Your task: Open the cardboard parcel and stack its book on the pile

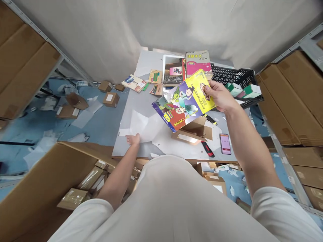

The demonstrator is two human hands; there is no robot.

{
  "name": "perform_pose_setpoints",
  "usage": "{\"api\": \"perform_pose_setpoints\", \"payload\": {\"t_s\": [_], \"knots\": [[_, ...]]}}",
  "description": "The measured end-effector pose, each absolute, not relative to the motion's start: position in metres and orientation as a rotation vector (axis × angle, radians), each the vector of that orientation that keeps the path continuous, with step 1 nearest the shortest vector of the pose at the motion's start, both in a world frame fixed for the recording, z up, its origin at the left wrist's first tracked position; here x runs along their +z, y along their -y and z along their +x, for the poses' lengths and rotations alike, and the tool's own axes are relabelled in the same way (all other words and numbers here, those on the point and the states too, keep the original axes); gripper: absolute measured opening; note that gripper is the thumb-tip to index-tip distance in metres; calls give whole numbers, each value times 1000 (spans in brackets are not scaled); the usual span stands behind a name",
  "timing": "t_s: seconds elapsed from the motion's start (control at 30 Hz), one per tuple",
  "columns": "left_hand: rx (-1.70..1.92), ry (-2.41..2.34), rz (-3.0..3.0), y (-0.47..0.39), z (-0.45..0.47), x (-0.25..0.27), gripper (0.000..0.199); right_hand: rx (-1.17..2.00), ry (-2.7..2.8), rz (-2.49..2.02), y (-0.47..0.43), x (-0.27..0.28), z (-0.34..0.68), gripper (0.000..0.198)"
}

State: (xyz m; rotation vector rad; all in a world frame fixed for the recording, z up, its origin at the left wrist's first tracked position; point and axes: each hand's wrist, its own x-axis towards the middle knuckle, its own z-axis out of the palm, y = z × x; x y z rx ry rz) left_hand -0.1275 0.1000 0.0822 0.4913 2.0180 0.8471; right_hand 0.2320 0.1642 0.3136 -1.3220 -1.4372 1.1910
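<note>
The large brown cardboard carton (37,188) at lower left is cut off by the frame, and the person's pale shirt hides part of its mouth and the near edge of the grey bench (141,101); only a few small wrapped parcels (88,183) show inside it. The bench runs away toward a pale wall, its left edge dropping to a blue floor (30,124) strewn with paper and small boxes, and its right side crowded against a black plastic crate (234,76) holding green and white packets. The middle of the bench is bare around a clear plastic sleeve (143,126), hard to make out against the grey top. The right hand (220,95) is raised above the bench, arm stretched forward, fingers clamped on the yellow corner of a thin cartoon-covered book in purple and yellow (185,101), which tilts in the air over an open small cardboard box (194,131) and hides its far flaps. The left hand (133,138) reaches low and flat, fingers spread open on the near edge of the sleeve. Behind stand a stack of books (198,62), and near the right forearm lie a phone with a pink screen (225,144) and a red and black cutter (208,149).
</note>
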Motion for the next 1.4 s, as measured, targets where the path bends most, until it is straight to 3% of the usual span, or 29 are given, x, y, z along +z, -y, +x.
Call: {"api": "perform_pose_setpoints", "payload": {"t_s": [0.1, 0.2, 0.33, 0.73, 0.87, 1.07, 1.13, 1.3, 1.4], "knots": [[1003, -2028, 551, -99, -110, 104, 66, 1253, 1465, -1329, -168, 311, 231, 51], [1282, -1544, 551, -94, -90, 143, 52, 1322, 1515, -1352, -174, 307, 228, 49], [1182, -1055, 533, -86, -63, 187, 48, 1401, 1514, -1348, -177, 300, 227, 50], [1215, -939, 770, -62, -37, 201, 48, 1394, 1311, -1271, -156, 275, 262, 59], [1082, -848, 516, -64, -25, 204, 40, 1371, 1315, -1213, -154, 286, 259, 62], [555, -796, 309, -60, -6, 204, 30, 1490, 1400, -1033, -157, 292, 238, 68], [561, -781, 340, -57, -8, 205, 33, 1470, 1413, -1100, -157, 290, 239, 65], [716, -572, 426, -54, -26, 205, 76, 1375, 1385, -1263, -153, 288, 246, 56], [865, -748, 640, -53, -29, 196, 66, 1327, 1327, -1349, -152, 286, 247, 52]]}}
